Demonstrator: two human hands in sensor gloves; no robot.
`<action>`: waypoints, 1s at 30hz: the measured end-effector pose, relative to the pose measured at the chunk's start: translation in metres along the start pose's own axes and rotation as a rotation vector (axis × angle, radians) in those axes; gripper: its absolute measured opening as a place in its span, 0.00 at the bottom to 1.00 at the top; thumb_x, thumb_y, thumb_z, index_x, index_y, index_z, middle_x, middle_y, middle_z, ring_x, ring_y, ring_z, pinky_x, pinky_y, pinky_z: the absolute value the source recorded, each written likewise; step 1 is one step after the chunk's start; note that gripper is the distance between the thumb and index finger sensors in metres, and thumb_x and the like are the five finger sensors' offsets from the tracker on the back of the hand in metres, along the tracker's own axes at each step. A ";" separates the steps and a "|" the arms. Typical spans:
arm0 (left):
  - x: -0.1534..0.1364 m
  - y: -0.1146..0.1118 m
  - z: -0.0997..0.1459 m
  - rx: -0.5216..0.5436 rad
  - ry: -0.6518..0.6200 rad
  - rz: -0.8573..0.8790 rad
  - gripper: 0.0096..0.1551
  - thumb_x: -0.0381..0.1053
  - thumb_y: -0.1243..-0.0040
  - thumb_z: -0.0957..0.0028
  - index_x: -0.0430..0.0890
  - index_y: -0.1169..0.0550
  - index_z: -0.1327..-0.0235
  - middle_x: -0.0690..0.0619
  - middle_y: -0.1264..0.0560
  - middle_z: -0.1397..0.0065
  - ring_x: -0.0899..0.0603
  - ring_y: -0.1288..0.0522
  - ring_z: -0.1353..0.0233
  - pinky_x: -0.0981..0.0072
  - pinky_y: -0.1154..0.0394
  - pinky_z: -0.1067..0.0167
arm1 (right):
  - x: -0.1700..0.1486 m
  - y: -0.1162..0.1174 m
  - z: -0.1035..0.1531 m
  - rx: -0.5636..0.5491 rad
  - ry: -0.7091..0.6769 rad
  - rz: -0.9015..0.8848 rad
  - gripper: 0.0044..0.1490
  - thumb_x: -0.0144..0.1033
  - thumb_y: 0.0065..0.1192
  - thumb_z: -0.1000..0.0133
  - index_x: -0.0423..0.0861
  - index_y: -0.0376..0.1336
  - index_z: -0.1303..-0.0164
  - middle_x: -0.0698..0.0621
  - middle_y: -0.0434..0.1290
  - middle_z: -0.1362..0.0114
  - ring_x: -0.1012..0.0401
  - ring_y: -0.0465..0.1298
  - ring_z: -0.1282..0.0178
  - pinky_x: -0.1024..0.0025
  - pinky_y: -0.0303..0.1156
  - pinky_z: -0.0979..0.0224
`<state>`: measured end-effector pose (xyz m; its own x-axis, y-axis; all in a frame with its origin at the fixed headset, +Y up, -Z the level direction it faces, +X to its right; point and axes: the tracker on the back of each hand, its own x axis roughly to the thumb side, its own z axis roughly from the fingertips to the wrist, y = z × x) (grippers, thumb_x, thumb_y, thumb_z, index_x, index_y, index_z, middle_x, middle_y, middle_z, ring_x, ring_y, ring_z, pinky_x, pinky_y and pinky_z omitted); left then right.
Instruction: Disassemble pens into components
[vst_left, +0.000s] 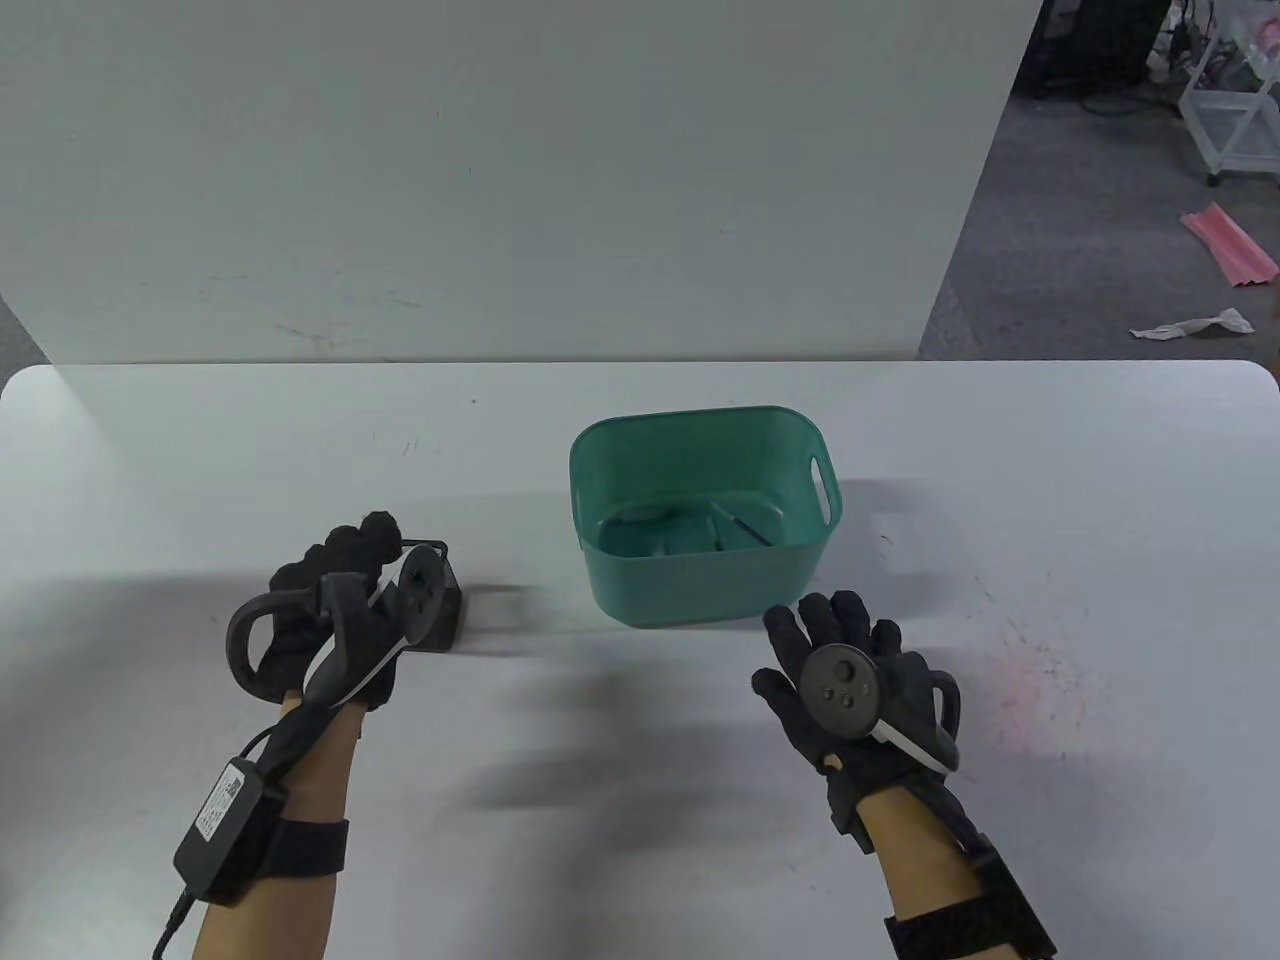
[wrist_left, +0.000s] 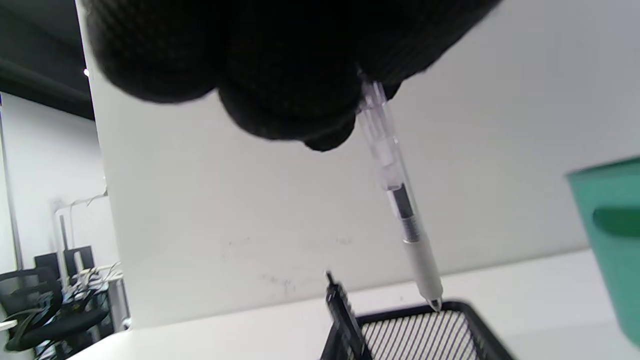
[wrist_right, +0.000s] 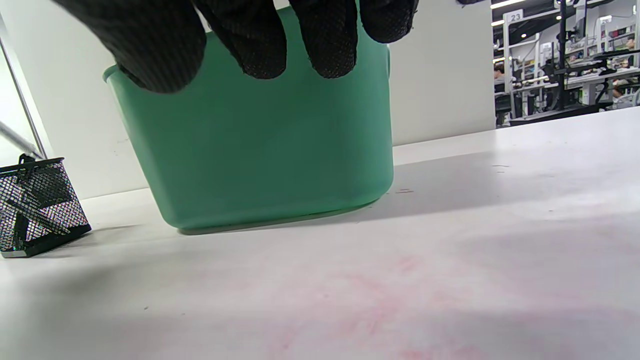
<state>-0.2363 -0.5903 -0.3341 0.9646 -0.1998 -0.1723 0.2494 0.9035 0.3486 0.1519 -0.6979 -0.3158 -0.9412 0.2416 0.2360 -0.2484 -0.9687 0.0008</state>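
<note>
My left hand (vst_left: 345, 570) hovers over a black mesh pen holder (vst_left: 450, 605) at the table's left. In the left wrist view its fingers (wrist_left: 280, 75) grip the top of a clear pen with a white grip (wrist_left: 400, 210), tip down just above the holder's rim (wrist_left: 425, 315). Another black pen (wrist_left: 340, 310) stands in the holder. My right hand (vst_left: 840, 660) lies open and empty, palm down, just in front of a green plastic bin (vst_left: 700, 590). The bin holds a few pen parts (vst_left: 740, 525).
A white wall panel (vst_left: 500, 180) stands behind the table. The green bin also shows in the right wrist view (wrist_right: 260, 150), with the mesh holder (wrist_right: 35, 205) to its left. Faint pink stains (vst_left: 1020, 680) mark the table at the right.
</note>
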 end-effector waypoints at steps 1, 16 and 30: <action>-0.001 0.004 0.004 0.041 -0.002 0.029 0.21 0.55 0.40 0.44 0.57 0.23 0.38 0.52 0.15 0.38 0.56 0.12 0.63 0.56 0.14 0.56 | 0.001 0.000 0.000 0.000 -0.002 -0.001 0.40 0.56 0.52 0.35 0.51 0.49 0.15 0.37 0.50 0.12 0.37 0.45 0.14 0.28 0.41 0.22; 0.035 -0.004 0.047 0.072 -0.175 0.677 0.21 0.54 0.39 0.44 0.56 0.23 0.38 0.51 0.15 0.39 0.55 0.12 0.63 0.56 0.14 0.56 | 0.016 0.007 -0.002 -0.051 -0.054 -0.252 0.41 0.56 0.53 0.35 0.51 0.49 0.15 0.37 0.52 0.12 0.37 0.49 0.15 0.28 0.46 0.22; 0.056 -0.066 0.055 -0.306 -0.194 1.133 0.21 0.54 0.39 0.43 0.55 0.23 0.37 0.51 0.16 0.38 0.55 0.12 0.61 0.55 0.14 0.54 | 0.023 0.022 -0.004 0.001 -0.077 -0.575 0.43 0.58 0.52 0.36 0.47 0.51 0.16 0.36 0.60 0.17 0.37 0.59 0.19 0.27 0.52 0.24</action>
<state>-0.1943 -0.6816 -0.3158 0.6259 0.7408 0.2439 -0.7593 0.6502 -0.0264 0.1243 -0.7131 -0.3139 -0.6355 0.7244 0.2673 -0.7150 -0.6828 0.1504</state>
